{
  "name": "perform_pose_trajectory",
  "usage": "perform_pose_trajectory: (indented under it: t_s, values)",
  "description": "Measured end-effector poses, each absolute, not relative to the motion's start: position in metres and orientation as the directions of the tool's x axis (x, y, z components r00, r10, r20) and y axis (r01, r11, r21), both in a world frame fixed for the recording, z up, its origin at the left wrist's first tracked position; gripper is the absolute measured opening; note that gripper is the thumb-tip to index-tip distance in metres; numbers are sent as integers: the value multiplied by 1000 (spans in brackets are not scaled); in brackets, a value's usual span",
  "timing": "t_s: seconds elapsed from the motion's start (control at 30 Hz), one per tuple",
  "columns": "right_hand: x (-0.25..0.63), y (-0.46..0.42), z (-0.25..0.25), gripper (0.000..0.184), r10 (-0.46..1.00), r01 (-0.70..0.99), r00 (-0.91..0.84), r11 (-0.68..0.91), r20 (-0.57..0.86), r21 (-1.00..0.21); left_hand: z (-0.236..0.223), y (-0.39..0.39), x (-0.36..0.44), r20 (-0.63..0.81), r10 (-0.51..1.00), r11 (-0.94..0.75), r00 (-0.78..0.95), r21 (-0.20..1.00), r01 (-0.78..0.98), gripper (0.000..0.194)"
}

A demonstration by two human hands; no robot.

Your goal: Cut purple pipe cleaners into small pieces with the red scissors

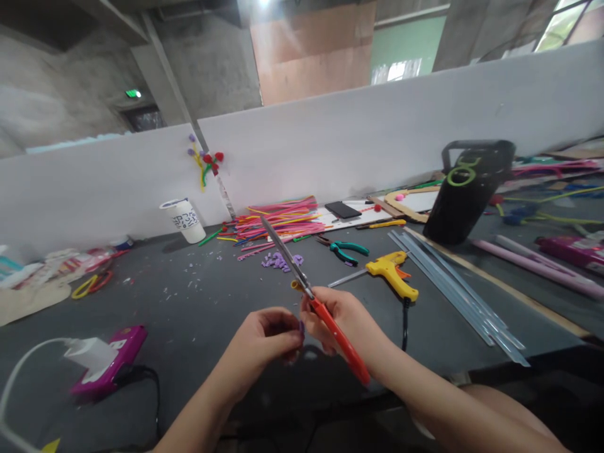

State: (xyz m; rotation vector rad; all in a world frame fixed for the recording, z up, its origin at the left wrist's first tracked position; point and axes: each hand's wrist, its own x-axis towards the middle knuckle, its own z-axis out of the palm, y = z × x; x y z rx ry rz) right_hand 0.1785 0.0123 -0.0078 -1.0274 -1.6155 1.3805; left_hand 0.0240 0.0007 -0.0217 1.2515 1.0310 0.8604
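My right hand [346,318] is closed around a pair of scissors [337,333] with red handles. Their long blades point up and to the left, over the table. My left hand [264,336], just left of it, has thumb and fingers pinched on a small purple piece [302,328]; the fingertips of both hands almost meet there. Behind the blades lies a loose pile of small purple pieces [278,262]. A yellow glue gun [394,277] with a stick in it lies right of my right hand, and teal-handled pliers [346,251] lie farther back.
Pink and red pipe cleaners [283,219] are heaped at the back, near a white cup [183,220]. Clear glue sticks [453,296] and a tall black bottle [467,192] stand or lie right. A magenta power strip [113,362] with a cable sits front left. White partitions [358,138] border the table.
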Motion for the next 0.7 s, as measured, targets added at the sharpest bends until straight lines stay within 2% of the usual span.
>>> perform_pose_trajectory:
  t_s: [0.1, 0.27, 0.4, 0.57, 0.63, 0.7]
  values:
    - [180, 15, -9, 5, 939, 148, -342, 87, 32, -985, -22, 1, 22, -139, 950, 97, 279, 982, 160, 6]
    - [177, 15, -13, 5, 944, 208, -328, 97, 24, -973, -15, -4, 25, -4, 992, -36, 129, 950, 310, 10]
    - [173, 14, -15, 5, 944, 203, -330, 93, 21, -975, -12, -9, 31, 19, 997, -47, 78, 924, 379, 7]
    - [177, 15, -14, 12, 936, 201, -346, 145, 68, -969, -11, -8, 28, 29, 998, -39, 56, 982, 186, 6]
    - [181, 14, -12, 20, 921, 284, -367, 243, 129, -928, -10, -6, 25, 59, 998, -61, 35, 997, 48, 7]
    - [183, 11, -11, 26, 903, 422, -387, 355, 189, -834, -8, -6, 22, 91, 996, -93, -20, 992, -81, 7]
